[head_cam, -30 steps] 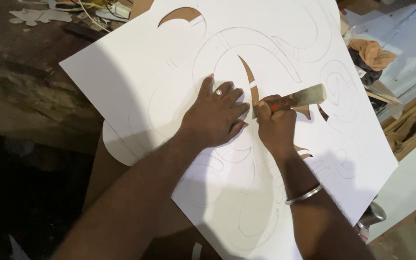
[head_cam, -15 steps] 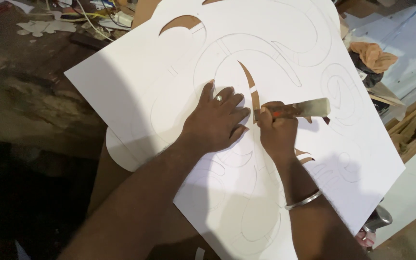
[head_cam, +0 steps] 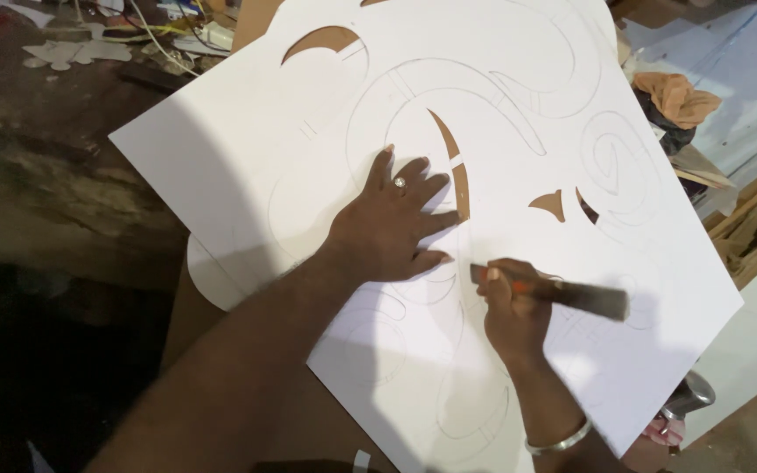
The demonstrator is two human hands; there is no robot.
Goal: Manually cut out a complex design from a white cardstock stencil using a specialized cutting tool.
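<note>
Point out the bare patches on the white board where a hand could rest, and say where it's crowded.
The white board is bare left of the left hand, below the arched cut-out. Another bare patch lies right of the cutting tool, toward the board's right edge. Crowded: between both hands, by the long slit and right hand.

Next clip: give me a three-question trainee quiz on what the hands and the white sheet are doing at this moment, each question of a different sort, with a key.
1. True or false: the left hand lies flat, fingers spread, on the white sheet.
2. Multiple choice: what does the right hand hold? A) a pair of scissors B) a long-handled cutting tool C) a pencil
3. Short answer: what shows through the holes already cut in the sheet?

Key
1. True; a ring shows on one finger.
2. B; the cutting tool is blurred and points to the right, so its tip cannot be made out.
3. A brown surface, seen through the curved cut-out just beyond the left fingertips.
</note>
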